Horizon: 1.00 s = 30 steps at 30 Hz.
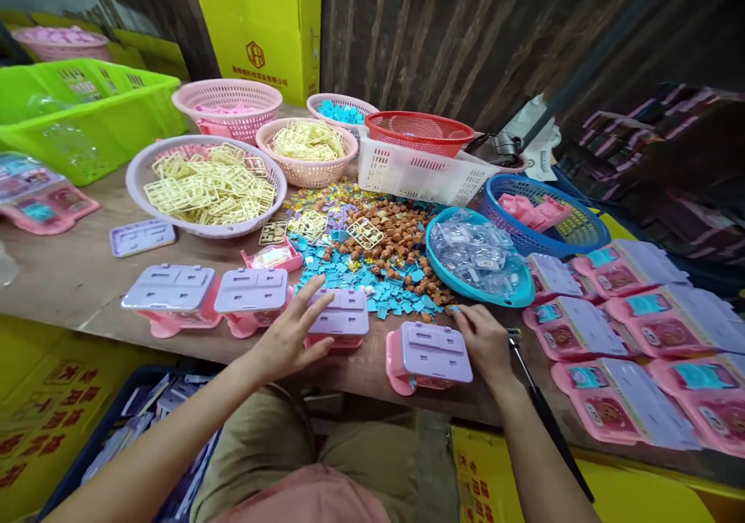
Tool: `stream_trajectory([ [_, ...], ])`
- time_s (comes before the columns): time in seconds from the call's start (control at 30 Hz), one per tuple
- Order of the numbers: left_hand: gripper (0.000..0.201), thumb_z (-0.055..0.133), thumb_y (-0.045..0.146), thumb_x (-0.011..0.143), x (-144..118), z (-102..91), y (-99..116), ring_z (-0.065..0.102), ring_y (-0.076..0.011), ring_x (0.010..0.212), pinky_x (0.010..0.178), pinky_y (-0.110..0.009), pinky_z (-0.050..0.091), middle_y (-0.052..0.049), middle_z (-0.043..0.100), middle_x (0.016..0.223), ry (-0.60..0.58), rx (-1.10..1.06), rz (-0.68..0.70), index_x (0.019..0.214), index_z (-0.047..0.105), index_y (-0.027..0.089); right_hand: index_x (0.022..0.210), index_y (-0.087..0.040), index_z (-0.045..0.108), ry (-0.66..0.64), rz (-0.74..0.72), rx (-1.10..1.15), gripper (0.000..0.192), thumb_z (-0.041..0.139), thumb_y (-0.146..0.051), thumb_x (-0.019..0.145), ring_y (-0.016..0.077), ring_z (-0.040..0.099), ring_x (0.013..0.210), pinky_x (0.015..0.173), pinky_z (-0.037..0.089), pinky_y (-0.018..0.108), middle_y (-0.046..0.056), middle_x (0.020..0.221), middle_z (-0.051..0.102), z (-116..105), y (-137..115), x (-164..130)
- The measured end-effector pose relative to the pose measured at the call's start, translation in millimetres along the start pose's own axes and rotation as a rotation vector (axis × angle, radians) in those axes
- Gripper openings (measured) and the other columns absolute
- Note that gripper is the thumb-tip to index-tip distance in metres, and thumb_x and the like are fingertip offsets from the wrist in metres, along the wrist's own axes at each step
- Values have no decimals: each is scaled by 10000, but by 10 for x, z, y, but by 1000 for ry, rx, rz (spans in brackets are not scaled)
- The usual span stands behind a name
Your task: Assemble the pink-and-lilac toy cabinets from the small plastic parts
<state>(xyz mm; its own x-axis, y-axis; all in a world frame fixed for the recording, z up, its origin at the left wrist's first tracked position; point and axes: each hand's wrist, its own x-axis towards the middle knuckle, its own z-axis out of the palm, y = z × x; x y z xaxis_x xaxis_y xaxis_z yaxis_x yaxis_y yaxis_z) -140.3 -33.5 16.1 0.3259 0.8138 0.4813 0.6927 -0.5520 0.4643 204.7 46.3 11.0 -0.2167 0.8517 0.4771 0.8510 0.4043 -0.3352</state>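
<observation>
Over the table's front edge, my left hand (291, 329) is open, fingers spread, beside a pink toy box with a lilac lid (343, 313); whether it touches the box I cannot tell. My right hand (480, 344) has thumb and forefinger pinched on a small blue piece (453, 309) at the near edge of the loose parts. Just left of that hand stands a second lilac-lidded box (436, 348). Farther left are two alike, one box (250, 294) and another box (168, 290). Brown bear-like pieces (389, 236) and blue tiles (349, 271) lie heaped beyond my hands.
A teal basket (527, 294) holds clear plastic packets. Cream frames fill a lilac basket (133, 185). Finished-looking pink-and-lilac sets (605, 399) stand in rows at right, near a black-handled hammer-like tool (544, 406). A small pink tray (272, 258) and a lilac plate (143, 237) lie left.
</observation>
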Motion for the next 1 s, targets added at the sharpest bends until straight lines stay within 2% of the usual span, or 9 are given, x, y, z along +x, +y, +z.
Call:
stream_trajectory([
  [0.13,585,516,373,838,28,9,-174,330,-300,1279,1050,-464,317,-137,283,1371,-158,-167,-202,1366,300,246,863,-148,645,330,133,-13,334,455,-422,868,163,585,608,603,448,272,67,715,657,-248,-548,-78],
  [0.23,577,576,414,787,73,93,-173,419,-270,1160,1013,-432,362,-119,373,1211,-99,-274,-253,1295,398,204,874,-152,637,320,132,7,307,494,-422,852,148,578,566,572,436,252,67,725,672,-315,-1022,-159],
  [0.3,559,584,420,779,85,130,-151,438,-251,1103,988,-416,384,-101,389,1144,-37,-323,-262,1264,423,195,846,-162,632,250,88,26,293,504,-426,846,139,569,543,564,427,246,56,710,670,-284,-1207,-132],
  [0.4,539,590,415,775,56,150,-119,445,-235,1068,971,-399,394,-89,387,1116,-4,-376,-268,1241,439,190,758,-176,605,108,83,20,245,530,-400,824,141,569,539,558,406,243,27,648,646,-170,-1244,79],
  [0.5,575,628,400,747,-8,156,-92,434,-237,1087,983,-395,383,-84,371,1131,-8,-402,-264,1248,431,198,701,-186,571,-177,131,-126,148,562,-303,793,148,578,578,561,368,239,9,626,625,-22,-1167,387],
  [0.6,592,651,380,732,-62,174,-68,422,-242,1114,990,-396,378,-79,355,1155,-10,-417,-253,1254,421,220,774,-183,578,-496,115,-350,62,561,-238,797,160,589,662,554,316,237,31,711,644,138,-1141,642],
  [0.67,591,653,372,733,-83,191,-56,422,-243,1117,983,-399,386,-78,353,1160,-9,-428,-242,1254,413,229,818,-182,584,-619,67,-416,49,591,-214,781,167,590,701,544,287,236,44,758,652,240,-1145,759],
  [0.83,591,653,380,737,-101,224,-56,433,-240,1098,966,-401,401,-73,365,1139,19,-446,-231,1256,407,242,787,-179,612,-828,-49,-420,170,724,-176,660,154,588,717,549,288,213,26,754,657,419,-1089,936],
  [1.0,597,636,407,750,-106,230,-62,434,-237,1081,959,-398,398,-84,364,1139,24,-471,-209,1262,396,217,890,-163,624,-877,-67,-436,159,624,-281,782,157,598,743,574,323,210,48,796,675,489,-1051,991],
])
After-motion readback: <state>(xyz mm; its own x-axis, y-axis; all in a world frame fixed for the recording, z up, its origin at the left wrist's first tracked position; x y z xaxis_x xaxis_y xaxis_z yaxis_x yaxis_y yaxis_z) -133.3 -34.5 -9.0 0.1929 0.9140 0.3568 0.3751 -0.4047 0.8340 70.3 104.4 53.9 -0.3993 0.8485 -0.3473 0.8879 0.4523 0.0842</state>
